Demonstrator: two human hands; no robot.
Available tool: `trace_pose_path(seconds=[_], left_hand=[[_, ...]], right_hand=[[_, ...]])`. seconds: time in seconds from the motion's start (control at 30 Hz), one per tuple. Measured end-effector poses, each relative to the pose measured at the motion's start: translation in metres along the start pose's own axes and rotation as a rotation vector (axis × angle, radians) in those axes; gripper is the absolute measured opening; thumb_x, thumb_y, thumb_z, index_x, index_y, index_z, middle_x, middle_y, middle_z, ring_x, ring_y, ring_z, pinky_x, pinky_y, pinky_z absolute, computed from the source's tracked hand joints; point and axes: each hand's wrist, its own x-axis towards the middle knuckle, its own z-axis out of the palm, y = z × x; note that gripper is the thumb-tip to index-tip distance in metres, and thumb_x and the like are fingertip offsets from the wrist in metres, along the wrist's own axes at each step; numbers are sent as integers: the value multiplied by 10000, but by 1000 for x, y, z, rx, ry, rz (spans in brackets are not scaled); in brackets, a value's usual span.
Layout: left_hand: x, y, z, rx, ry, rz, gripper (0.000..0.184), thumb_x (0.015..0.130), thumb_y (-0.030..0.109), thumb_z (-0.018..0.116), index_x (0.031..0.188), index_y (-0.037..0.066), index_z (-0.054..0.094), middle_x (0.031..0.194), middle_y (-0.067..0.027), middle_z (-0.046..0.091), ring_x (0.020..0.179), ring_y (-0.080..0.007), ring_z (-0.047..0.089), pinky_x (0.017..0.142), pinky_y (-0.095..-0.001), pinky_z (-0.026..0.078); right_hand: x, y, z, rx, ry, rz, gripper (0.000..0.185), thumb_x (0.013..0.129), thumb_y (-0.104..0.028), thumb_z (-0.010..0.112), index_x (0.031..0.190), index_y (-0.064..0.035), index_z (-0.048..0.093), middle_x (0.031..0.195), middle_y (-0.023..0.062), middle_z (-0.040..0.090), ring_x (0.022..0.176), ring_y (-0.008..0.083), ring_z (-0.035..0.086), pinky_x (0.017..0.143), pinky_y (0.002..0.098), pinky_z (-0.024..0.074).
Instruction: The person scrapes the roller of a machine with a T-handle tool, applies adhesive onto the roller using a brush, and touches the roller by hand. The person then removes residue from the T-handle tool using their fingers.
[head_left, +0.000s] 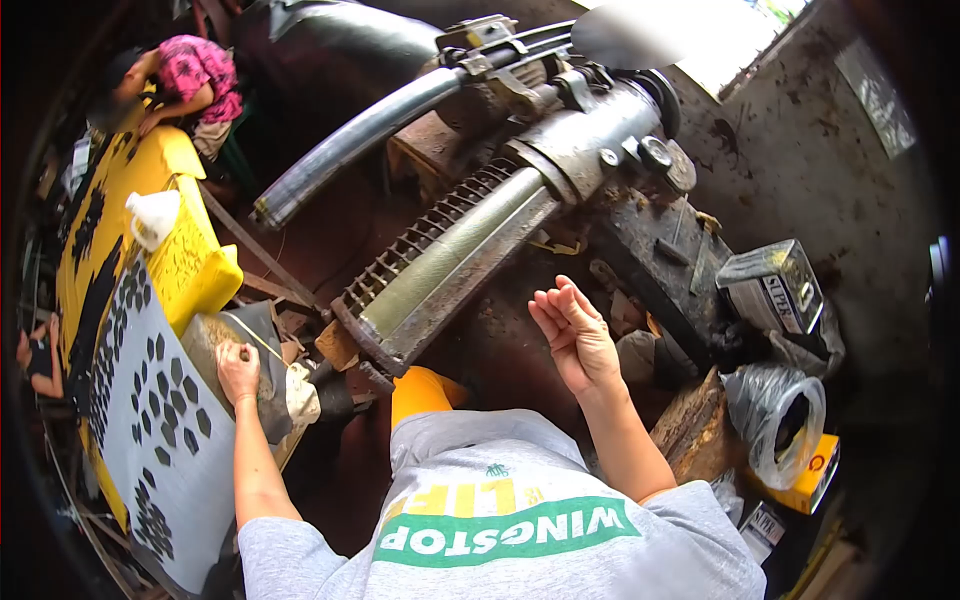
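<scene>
My left hand (238, 372) rests with fingers curled on a grey-brown block (207, 345) beside the table; whatever its fingers hold is too small to make out. Raised in the air, my right hand (575, 335) has bent fingers drawn together near the thumb, and anything between them cannot be made out. In front of me stands a metal machine (590, 135) with a long greenish bar (455, 255) and a row of coils along it. To the left, many small dark pieces (170, 400) lie on a pale sheet (200, 490).
Yellow sheeting (205, 275) with a white jug (153, 218) lies at the left. A person in a pink shirt (200, 80) sits beyond it; another person (42, 360) is at the far left. At right are a SUPER box (770, 285) and a plastic-wrapped roll (775, 410).
</scene>
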Motion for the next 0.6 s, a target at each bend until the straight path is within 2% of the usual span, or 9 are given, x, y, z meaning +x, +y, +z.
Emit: trace_pose_path(seconds=[0.03, 0.2, 0.3, 0.4, 0.5, 0.53, 0.6], left_hand=[[0, -1, 2, 0, -6, 7, 141, 747, 104, 628, 662, 0, 587, 880, -171, 618, 962, -337, 559, 889, -403, 453], [1, 1, -3, 25, -22, 21, 135, 746, 96, 620, 659, 1, 578, 851, -170, 614, 945, -337, 558, 884, -407, 454], [1, 0, 0, 17, -20, 26, 133, 748, 92, 617, 660, -1, 577, 852, -171, 611, 943, -338, 557, 882, -407, 454], [0, -3, 2, 21, -25, 26, 133, 750, 92, 615, 663, -3, 579, 855, -170, 610, 943, -337, 556, 878, -406, 455], [0, -3, 2, 30, -14, 31, 131, 750, 92, 616, 665, -3, 582, 853, -170, 609, 942, -334, 557, 874, -405, 456], [0, -3, 2, 31, -7, 34, 130, 750, 91, 616, 666, -2, 583, 852, -170, 609, 942, -333, 558, 873, -404, 457], [0, -4, 3, 31, -9, 30, 131, 749, 93, 618, 665, -2, 585, 851, -172, 609, 941, -332, 558, 871, -404, 458]], right_hand=[[0, -1, -1, 15, 8, 0, 227, 886, -108, 640, 1087, -3, 640, 954, 127, 701, 946, 265, 672, 963, 424, 510], [-3, -8, 1, 113, 25, 47, 310, 920, -238, 599, 1085, 24, 621, 1163, 210, 617, 1189, 332, 540, 1061, 454, 420], [-6, -13, 6, 158, 49, 79, 272, 904, -226, 627, 1022, 19, 644, 1122, 203, 630, 1151, 325, 564, 1057, 452, 426], [-5, -12, -2, 178, 2, 82, 243, 882, -218, 656, 971, 9, 662, 1033, 150, 658, 1059, 277, 612, 1038, 430, 451], [-1, -7, -18, 60, -42, 87, 178, 843, -192, 703, 908, -30, 672, 944, 95, 670, 972, 216, 636, 1013, 407, 470], [-2, -8, -15, 39, -76, 93, 124, 840, -160, 702, 891, -52, 669, 930, 72, 680, 961, 184, 645, 998, 392, 479], [-1, -6, -15, 52, -79, 103, 125, 843, -153, 695, 909, -51, 667, 936, 75, 682, 967, 185, 646, 1005, 395, 474]])
